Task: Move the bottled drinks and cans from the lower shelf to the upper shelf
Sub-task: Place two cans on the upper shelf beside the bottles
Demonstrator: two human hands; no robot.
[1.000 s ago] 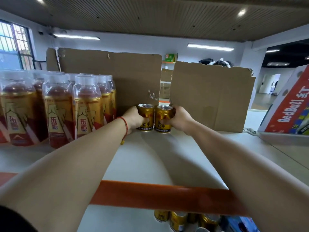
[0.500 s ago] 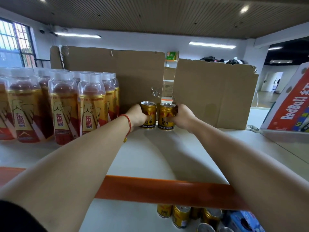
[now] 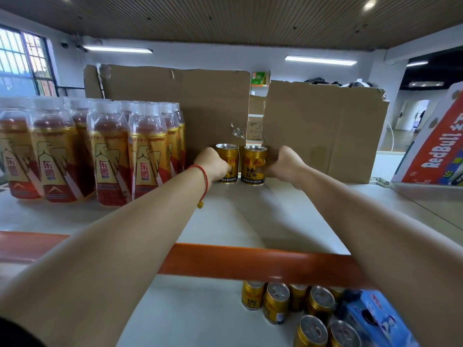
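Two gold cans stand side by side at the back of the upper shelf (image 3: 225,221), against the cardboard. My left hand (image 3: 213,165) is closed around the left can (image 3: 228,156). My right hand (image 3: 284,166) is closed around the right can (image 3: 254,164). Both cans are upright and rest on the shelf surface. Several bottled drinks (image 3: 105,151) with gold and red labels stand in a block at the upper shelf's left. More gold cans (image 3: 276,301) stand on the lower shelf (image 3: 195,319), below the orange beam.
Two brown cardboard sheets (image 3: 323,128) stand along the back of the upper shelf. A RedBull carton (image 3: 436,151) leans at the right. The orange shelf beam (image 3: 250,261) crosses the front. A blue package (image 3: 375,319) lies beside the lower cans.
Both hands have stayed on the two cans at the back of the shelf. The camera has tilted down slightly, so more of the lower shelf's cans show.
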